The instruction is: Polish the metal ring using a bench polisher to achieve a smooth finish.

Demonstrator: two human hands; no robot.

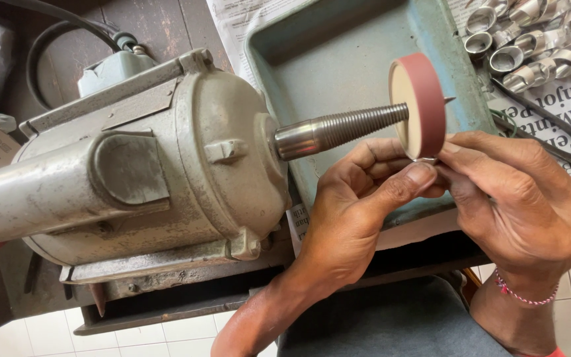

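Both forearms bare, no sleeves in view. Left hand (358, 211): no ring, no band, nails short. Right hand (523, 198): thin pink beaded bracelet (527, 297) around the wrist; a strip of red-orange band (553, 352) lower on the forearm, at frame edge. Lap in grey-blue cloth (391, 324).

A metalworking workshop: a bench motor (133, 172) with sanding wheel (421, 106), and metal rings (530, 39) heaped nearby.

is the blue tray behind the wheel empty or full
Empty as far as it shows: the tray floor is bare behind the wheel. The metal rings lie outside it on newspaper. Its near end is hidden by both hands.
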